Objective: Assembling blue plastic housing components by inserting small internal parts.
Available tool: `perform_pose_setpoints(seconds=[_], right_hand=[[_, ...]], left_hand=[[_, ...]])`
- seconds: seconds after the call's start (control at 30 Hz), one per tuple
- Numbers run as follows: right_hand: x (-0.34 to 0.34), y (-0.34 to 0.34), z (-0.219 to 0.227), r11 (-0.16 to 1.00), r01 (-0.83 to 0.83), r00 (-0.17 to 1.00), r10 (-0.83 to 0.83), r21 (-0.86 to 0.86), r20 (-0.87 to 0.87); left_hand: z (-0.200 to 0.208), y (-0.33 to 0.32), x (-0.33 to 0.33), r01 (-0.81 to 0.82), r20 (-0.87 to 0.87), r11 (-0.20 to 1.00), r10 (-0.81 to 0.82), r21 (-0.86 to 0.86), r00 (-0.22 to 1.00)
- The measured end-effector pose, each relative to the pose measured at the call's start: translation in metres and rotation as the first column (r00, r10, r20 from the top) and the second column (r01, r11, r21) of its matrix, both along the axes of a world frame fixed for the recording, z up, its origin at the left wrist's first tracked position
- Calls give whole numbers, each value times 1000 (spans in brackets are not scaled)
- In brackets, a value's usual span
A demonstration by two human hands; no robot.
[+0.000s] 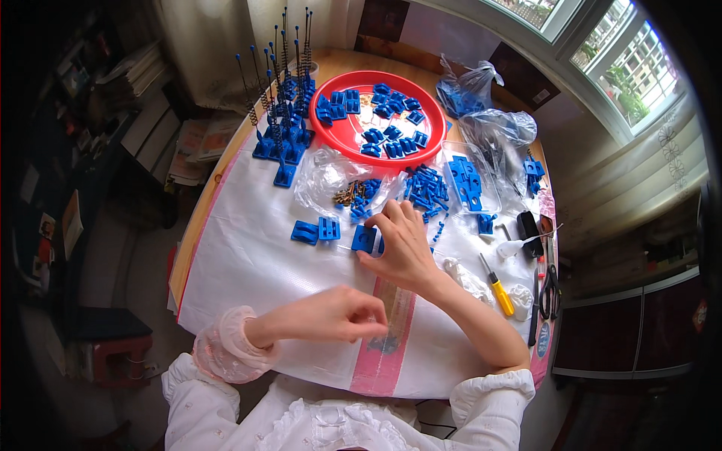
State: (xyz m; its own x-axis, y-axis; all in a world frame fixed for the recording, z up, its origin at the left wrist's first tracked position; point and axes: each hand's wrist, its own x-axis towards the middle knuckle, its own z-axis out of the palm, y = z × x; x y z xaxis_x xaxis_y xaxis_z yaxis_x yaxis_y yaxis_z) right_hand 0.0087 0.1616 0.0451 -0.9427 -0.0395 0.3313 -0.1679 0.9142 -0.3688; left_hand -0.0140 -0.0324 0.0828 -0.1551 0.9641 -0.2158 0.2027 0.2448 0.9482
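Observation:
My right hand point(402, 248) reaches over the middle of the table, its thumb and index finger at opposite edges of a square blue plastic block point(364, 238) with a round hollow. Part of another blue piece shows under that palm. Two more blue blocks, one curved point(304, 232) and one slotted point(329, 228), lie side by side to the left. Nearer to me, my left hand point(346, 314) hovers over the white covering with its fingers curled in; nothing shows in it. Beyond my right hand are piles of blue pins point(427, 188) and brass-coloured screws point(348, 195) beside blue pieces.
A red round tray point(320, 128) holds several blue blocks. Blue assemblies with upright springs and rods point(282, 135) stand at the far left. Rightward lie a clear box point(492, 204), a yellow-handled screwdriver point(501, 295), scissors point(551, 289) and a white-bodied dropper bottle point(510, 248).

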Motion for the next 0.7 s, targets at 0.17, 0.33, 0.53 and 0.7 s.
perform_pose_setpoints(seconds=[0.17,0.33,0.53,0.7], right_hand=[[2,1,1,999,0,1000,0,-34,12],[7,4,6,998,-24,1000,24,-49,-11],[35,26,24,999,1,996,-5,-48,-88],[77,45,41,993,106,993,-108,-56,-50]], left_hand=[[9,-14,-33,-531,-531,842,496,98,688],[-7,-17,-57,-668,-613,703,646,244,456],[-21,-14,-60,-627,-683,709,633,322,365],[-24,-7,-54,-556,-667,749,624,361,407]])
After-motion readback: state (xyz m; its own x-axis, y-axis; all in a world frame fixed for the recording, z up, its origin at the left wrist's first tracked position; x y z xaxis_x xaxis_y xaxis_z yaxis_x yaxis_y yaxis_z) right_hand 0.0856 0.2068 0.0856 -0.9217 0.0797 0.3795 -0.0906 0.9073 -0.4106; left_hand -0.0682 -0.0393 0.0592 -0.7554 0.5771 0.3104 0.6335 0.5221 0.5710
